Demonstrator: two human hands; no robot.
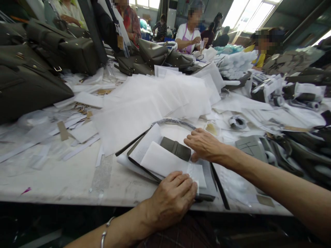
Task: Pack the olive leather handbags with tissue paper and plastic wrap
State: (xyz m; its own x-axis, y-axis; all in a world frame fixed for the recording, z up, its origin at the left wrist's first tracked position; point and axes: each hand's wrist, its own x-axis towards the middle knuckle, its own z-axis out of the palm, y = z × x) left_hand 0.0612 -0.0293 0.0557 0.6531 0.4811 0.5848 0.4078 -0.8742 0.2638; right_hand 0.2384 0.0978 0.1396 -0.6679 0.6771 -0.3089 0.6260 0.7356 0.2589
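A dark olive handbag [134,153] lies flat near the table's front edge, partly covered by white packing sheets [165,158]. Its closure strap [178,148] shows between the sheets, and a plastic-wrapped handle [173,121] arches over the far side. My left hand [173,196], a bracelet on its wrist, is closed over the near edge of the white sheet, fingers together. At the strap's right end, beside the handle, my right hand [204,144] has its fingers bent in a pinch. What those fingertips hold is hidden.
Fanned white sheets [152,100] spread behind the bag. Finished olive bags [62,48] pile up at left. Paper scraps and tags [62,131] litter the left side. Olive bag parts [252,146] and a wrapped coil [238,122] lie at right. Co-workers [187,38] sit across the table.
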